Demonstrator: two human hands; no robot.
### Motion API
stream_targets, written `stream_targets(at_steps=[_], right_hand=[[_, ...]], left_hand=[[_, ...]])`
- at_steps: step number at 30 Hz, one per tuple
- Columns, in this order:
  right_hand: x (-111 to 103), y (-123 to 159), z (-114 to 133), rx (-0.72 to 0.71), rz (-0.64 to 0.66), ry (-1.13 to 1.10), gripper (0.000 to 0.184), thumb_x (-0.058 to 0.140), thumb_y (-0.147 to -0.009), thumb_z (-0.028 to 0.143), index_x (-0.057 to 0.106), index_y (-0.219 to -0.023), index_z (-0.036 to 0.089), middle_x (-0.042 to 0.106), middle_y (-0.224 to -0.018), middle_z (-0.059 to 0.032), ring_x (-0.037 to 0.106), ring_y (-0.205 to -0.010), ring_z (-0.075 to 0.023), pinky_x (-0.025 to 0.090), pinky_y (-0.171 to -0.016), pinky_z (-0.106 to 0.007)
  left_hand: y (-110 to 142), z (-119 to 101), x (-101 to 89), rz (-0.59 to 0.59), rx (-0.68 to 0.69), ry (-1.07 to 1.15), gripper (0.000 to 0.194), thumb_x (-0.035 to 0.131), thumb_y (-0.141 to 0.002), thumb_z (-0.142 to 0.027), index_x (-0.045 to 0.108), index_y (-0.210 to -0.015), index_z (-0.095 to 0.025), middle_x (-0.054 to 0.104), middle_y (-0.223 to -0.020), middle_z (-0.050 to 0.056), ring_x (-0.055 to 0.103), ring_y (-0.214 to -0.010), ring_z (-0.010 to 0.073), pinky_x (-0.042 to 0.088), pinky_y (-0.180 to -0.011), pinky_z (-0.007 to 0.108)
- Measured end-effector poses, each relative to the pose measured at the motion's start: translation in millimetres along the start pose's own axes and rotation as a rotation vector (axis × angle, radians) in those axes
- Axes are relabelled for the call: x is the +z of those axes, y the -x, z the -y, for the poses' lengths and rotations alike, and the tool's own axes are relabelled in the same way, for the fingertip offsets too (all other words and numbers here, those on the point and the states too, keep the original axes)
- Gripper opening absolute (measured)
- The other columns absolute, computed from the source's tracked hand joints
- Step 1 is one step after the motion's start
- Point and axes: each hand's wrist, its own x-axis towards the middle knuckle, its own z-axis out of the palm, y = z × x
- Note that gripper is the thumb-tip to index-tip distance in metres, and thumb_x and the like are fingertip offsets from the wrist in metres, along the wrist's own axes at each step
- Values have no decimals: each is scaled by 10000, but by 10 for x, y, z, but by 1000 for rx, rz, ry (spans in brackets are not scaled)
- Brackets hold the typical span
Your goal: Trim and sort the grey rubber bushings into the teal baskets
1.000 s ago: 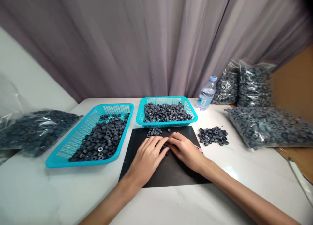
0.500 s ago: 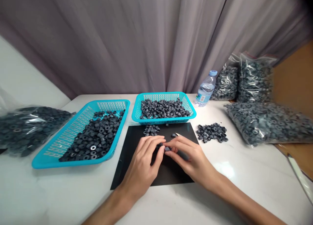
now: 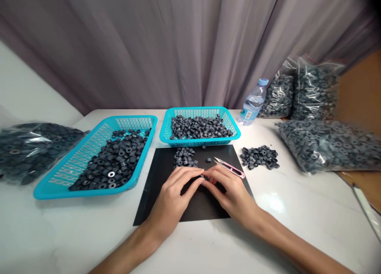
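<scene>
Over a black mat (image 3: 205, 210) my left hand (image 3: 175, 192) and my right hand (image 3: 233, 190) meet fingertip to fingertip. Both are closed in a pinch on a small dark grey ring (image 3: 204, 178), mostly covered by the fingers. Just beyond my left hand lies a small heap of the same rings (image 3: 184, 157) on the mat. One loose ring (image 3: 208, 160) sits by itself there. Pink-handled thread snips (image 3: 230, 167) rest at the mat's right side, partly behind my right hand, blades pointing left.
Two turquoise baskets, one at the left (image 3: 89, 195) and one at the back (image 3: 202, 140), hold many rings. Another pile of rings (image 3: 258, 157) lies right of the mat. A water bottle (image 3: 253, 103) and filled bags (image 3: 330, 145) stand or lie at the right; another bag (image 3: 38, 147) lies left.
My right hand has drawn in against my left fingertips, and the ring is more hidden now. The snips and the lone ring show more fully. The view has tilted slightly down.
</scene>
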Motion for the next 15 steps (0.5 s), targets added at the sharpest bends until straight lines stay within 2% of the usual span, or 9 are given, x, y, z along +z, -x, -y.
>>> stream_targets(at_steps=[3, 5, 9, 15], right_hand=[[14, 13, 2, 36, -6, 8, 140, 545, -1022, 205, 643, -1120, 223, 654, -989, -57, 647, -872, -185, 557, -821, -321], [12, 17, 1, 56, -12, 14, 146, 540, -1025, 217, 641, -1129, 230, 661, -998, -59, 649, -861, -188, 560, -810, -328], [-4, 9, 2, 64, -30, 16, 108, 555, -1020, 246, 646, -1074, 226, 661, -945, -49, 637, -795, -178, 560, -751, -319], [-12, 6, 5, 36, -33, 0, 91, 547, -1021, 223, 638, -1014, 218, 640, -906, -42, 605, -754, -163, 534, -718, -303]], left_hand=[[-3, 4, 8, -56, 44, 4, 120, 631, -961, -237, 742, -997, -263, 752, -1074, 34, 660, -1093, 221, 506, -1016, 372], [-8, -25, 5, -90, 20, 26, 98, 647, -945, -231, 743, -945, -252, 754, -1075, 45, 674, -1074, 231, 512, -1011, 387], [-21, -88, -10, -118, -128, 144, 70, 680, -911, -253, 719, -857, -230, 761, -1045, 54, 703, -1034, 243, 528, -1003, 390], [-66, -42, 0, -79, -295, 328, 103, 711, -894, -305, 665, -893, -213, 754, -1003, 44, 710, -992, 210, 565, -912, 325]])
